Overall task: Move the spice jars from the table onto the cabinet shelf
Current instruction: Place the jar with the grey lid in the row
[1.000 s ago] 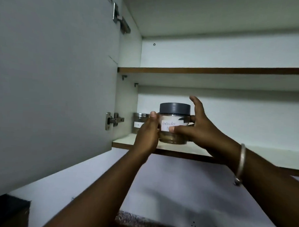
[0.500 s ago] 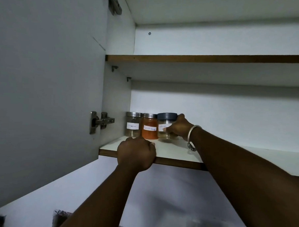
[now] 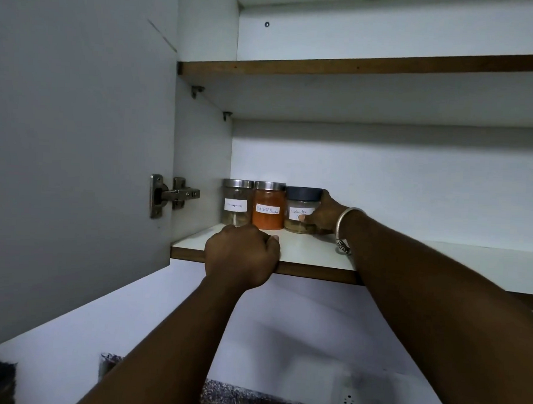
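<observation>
Two hands are up at the cabinet as we look, and we read them from the near edge inward. Nearest us, our left hand [image 3: 241,255] is curled closed over the front lip of the lower shelf [image 3: 312,252], gripping the board and no jar, apparently to steady us. Farther in and to the right, our right hand [image 3: 322,215], with a metal bangle [image 3: 346,223] at the wrist, is wrapped around the dark-lidded jar [image 3: 301,211] labelled coriander, thumb across its label; that jar looks to be standing on the shelf, though the grip is not released. At the far left of the shelf, against the side wall, three jars now stand in a row: a steel-lidded jar [image 3: 236,202] with pale contents, the red chilli jar [image 3: 268,205] just beside it, and the coriander jar at the right end. We judge three jars delivered, the third needing only release. The tabletop is out of sight below, so we cannot tell whether more jars remain. The upper shelf [image 3: 356,66] is bare along its visible edge.
</observation>
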`<move>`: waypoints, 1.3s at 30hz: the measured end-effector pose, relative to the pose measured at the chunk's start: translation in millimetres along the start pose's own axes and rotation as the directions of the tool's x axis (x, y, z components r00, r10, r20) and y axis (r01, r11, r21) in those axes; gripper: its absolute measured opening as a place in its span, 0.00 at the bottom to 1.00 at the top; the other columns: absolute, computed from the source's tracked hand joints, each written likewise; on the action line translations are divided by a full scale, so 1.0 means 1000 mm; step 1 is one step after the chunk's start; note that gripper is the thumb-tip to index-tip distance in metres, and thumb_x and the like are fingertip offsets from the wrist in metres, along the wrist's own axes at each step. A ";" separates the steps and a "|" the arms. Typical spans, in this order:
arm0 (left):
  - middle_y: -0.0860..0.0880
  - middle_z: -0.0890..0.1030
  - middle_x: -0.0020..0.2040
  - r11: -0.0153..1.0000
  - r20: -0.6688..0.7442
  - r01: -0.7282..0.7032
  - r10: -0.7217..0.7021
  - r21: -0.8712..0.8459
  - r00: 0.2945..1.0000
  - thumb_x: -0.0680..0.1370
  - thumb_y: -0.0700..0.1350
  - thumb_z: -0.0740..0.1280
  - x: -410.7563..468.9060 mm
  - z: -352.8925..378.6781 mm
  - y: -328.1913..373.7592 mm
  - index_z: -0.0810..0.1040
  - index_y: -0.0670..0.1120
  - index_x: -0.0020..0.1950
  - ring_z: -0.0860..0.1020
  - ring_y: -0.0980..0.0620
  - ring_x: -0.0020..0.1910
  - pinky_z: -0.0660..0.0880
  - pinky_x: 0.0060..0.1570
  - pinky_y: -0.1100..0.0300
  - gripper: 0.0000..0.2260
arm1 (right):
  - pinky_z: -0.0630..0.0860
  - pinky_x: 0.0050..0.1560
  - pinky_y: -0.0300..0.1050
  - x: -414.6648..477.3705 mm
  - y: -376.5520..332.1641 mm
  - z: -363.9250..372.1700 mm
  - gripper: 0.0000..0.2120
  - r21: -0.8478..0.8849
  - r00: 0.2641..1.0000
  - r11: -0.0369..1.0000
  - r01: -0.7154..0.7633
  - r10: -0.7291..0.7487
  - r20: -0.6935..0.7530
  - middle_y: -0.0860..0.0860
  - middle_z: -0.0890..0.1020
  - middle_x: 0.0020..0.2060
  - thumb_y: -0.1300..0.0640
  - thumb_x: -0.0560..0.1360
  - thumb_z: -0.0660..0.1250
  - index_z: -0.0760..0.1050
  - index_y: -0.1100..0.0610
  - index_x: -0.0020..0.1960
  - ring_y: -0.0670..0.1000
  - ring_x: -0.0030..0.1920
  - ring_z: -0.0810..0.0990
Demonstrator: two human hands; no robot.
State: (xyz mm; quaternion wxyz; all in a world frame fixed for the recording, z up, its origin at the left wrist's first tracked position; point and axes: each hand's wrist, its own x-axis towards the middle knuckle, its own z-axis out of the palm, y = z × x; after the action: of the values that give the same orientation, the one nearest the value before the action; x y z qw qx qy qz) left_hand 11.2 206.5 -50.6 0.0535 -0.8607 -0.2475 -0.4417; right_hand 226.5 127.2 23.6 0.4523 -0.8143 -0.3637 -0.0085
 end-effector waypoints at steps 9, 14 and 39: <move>0.53 0.82 0.38 0.999 -0.010 0.020 -0.020 -0.028 1.000 0.78 0.62 0.52 0.000 -0.003 0.001 0.84 0.51 0.40 0.73 0.51 0.38 0.58 0.31 0.62 0.24 | 0.75 0.49 0.46 -0.014 -0.002 -0.005 0.25 -0.184 0.998 0.981 -0.055 0.049 -0.040 0.56 0.82 0.53 0.50 0.74 0.77 0.74 0.61 0.64 0.56 0.49 0.80; 0.51 0.82 0.38 0.999 0.007 0.031 -0.031 -0.041 0.999 0.78 0.62 0.55 0.000 -0.003 0.000 0.83 0.50 0.39 0.79 0.48 0.40 0.65 0.35 0.59 0.23 | 0.73 0.39 0.42 -0.049 -0.018 -0.023 0.16 -0.436 0.981 0.899 -0.046 0.122 0.148 0.52 0.82 0.40 0.44 0.75 0.74 0.76 0.57 0.44 0.52 0.37 0.78; 0.44 0.83 0.66 -0.195 0.678 0.682 0.097 -0.705 0.729 0.84 0.48 0.62 -0.430 -0.042 0.122 0.80 0.47 0.68 0.82 0.47 0.64 0.79 0.60 0.54 0.15 | 0.79 0.50 0.33 -0.539 0.185 0.080 0.12 0.569 0.984 0.818 0.087 0.019 -0.178 0.52 0.82 0.49 0.69 0.81 0.58 0.76 0.63 0.59 0.38 0.49 0.83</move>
State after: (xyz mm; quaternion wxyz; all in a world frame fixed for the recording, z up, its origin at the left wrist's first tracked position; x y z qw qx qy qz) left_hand -171.5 -76.1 -347.8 -0.7757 -0.5895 -0.0531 -0.2190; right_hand -84.4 -189.3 -343.4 0.7064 -0.6296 -0.3227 0.0218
